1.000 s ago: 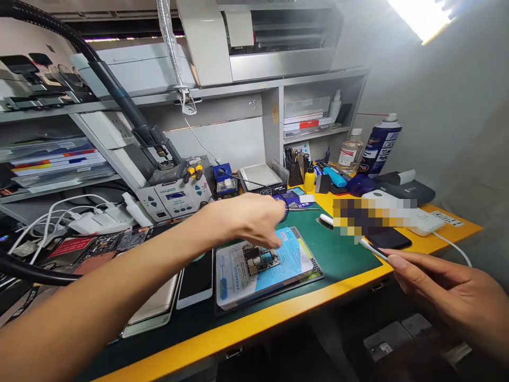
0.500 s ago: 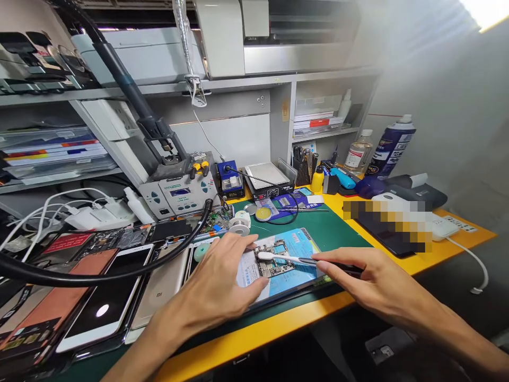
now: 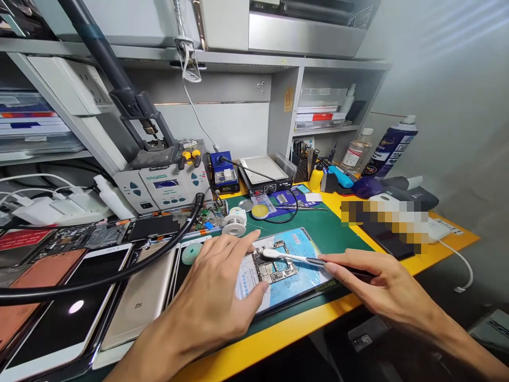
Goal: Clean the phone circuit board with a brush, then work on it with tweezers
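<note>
Phone logic board (image 3: 274, 268), left hand (image 3: 214, 302) spread beside it, right grip (image 3: 369, 281) pinching brush (image 3: 288, 258).

"MI" on the gold phone back (image 3: 138, 306); soldering station label (image 3: 161, 179) blurred

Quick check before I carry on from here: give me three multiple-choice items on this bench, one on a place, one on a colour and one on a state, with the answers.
1. Where does the circuit board lie?
A) on the hot plate
B) on a blue-printed sheet
C) on the phones

2. What colour is the mat under that sheet?
A) green
B) red
C) white

3. What does the right hand hold?
A) nothing
B) pliers
C) a slim white-tipped tool

Answers:
1 B, the board sits on the sheet.
2 A, green shows around the sheet.
3 C, the tool lies between its fingers, tip over the board.
</note>
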Demonstrator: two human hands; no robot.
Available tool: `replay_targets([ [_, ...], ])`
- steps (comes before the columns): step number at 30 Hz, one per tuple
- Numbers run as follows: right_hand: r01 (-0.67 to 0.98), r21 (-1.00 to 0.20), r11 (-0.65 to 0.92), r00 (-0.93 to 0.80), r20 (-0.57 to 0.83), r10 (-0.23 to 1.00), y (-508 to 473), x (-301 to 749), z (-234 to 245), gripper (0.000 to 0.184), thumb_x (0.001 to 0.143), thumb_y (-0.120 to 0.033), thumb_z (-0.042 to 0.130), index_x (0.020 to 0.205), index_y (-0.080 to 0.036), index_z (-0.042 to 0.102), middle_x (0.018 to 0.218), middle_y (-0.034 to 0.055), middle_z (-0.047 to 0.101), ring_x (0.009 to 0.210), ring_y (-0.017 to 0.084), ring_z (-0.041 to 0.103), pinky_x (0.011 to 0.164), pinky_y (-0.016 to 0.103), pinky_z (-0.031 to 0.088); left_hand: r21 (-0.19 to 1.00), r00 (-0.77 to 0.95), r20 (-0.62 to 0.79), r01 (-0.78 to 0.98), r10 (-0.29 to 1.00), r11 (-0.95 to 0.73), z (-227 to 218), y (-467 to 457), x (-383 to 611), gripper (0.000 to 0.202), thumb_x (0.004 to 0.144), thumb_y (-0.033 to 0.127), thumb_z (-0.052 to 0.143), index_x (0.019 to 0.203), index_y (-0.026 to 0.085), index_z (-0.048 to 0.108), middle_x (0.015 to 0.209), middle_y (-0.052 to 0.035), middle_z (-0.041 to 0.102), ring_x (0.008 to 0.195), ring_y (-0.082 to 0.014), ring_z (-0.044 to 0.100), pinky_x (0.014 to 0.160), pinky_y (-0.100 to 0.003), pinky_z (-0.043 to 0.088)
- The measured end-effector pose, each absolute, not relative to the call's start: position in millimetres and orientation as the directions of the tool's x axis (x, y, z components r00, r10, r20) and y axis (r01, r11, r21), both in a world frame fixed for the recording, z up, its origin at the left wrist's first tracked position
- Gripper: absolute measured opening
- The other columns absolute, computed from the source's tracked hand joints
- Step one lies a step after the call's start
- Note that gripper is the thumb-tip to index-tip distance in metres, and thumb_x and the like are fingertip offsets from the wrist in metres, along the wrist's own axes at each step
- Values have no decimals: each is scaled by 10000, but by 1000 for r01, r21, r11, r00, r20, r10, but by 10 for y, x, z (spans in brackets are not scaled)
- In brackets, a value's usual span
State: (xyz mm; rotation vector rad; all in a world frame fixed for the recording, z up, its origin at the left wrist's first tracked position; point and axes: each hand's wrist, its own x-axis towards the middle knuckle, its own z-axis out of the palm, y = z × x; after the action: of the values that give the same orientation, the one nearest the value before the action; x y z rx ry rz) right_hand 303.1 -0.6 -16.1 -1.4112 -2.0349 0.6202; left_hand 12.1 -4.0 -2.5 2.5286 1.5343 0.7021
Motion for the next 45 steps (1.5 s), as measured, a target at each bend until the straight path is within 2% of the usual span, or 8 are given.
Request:
replay_targets([
  [4,673,-621,401,-349,211,913,35,3069,-167,318,946,-425,584,1129,-261,786,775,55,738,637,168,640,410,215,428,310,393,336,812,856,-495,-7,-38,122,672,854,360,625,1466,238,374,1189,-77,606,1135,-270,528,1023,-488,425],
  [8,696,-610,378,-317,212,925,101,3182,-138,297,922,-434,624,1115,-281,790,927,60,775,777,197,688,448,205,464,302,395,334,815,856,-494,-7,-40,118,680,870,370,611,1484,256,341,1216,-70,599,1164,-266,521,1043,-483,415],
  [13,665,-613,427,-401,189,896,151,3086,-96,275,944,-398,594,1069,-273,804,838,45,770,659,157,650,456,209,461,298,403,332,813,853,-500,-29,-41,112,693,867,360,611,1490,254,325,1239,-71,594,1191,-269,508,1082,-494,377],
  [19,715,-605,350,-347,128,929,234,3157,-2,272,910,-443,637,1068,-299,805,989,47,793,811,212,713,492,215,512,289,412,328,813,850,-505,-23,-41,120,705,872,347,602,1503,251,302,1238,-66,595,1189,-269,504,1104,-495,345],
  [25,667,-586,461,-487,126,864,294,3054,75,291,945,-426,586,1084,-293,805,829,54,776,658,169,671,412,195,452,292,406,333,814,851,-502,-28,-44,116,704,877,354,598,1502,240,296,1237,-68,594,1198,-271,499,1120,-501,325],
  [30,703,-579,413,-422,129,897,347,3145,152,251,900,-439,654,1041,-310,816,997,46,801,862,237,737,619,240,585,306,414,320,806,852,-507,-18,-46,118,727,867,340,603,1514,249,284,1227,-63,592,1182,-262,504,1130,-511,311],
  [37,681,-581,445,-501,75,862,395,3063,195,295,922,-447,616,1066,-281,812,923,70,796,738,202,717,506,217,530,321,401,325,805,856,-499,-17,-43,116,720,863,349,605,1507,234,303,1217,-78,602,1172,-274,518,1129,-529,316],
  [45,675,-604,424,-486,70,871,457,3043,204,297,921,-444,616,1067,-275,812,1034,67,795,870,250,730,640,265,592,331,394,336,801,856,-499,-10,-49,133,720,848,345,623,1492,231,324,1220,-93,608,1171,-293,530,1116,-536,338],
])
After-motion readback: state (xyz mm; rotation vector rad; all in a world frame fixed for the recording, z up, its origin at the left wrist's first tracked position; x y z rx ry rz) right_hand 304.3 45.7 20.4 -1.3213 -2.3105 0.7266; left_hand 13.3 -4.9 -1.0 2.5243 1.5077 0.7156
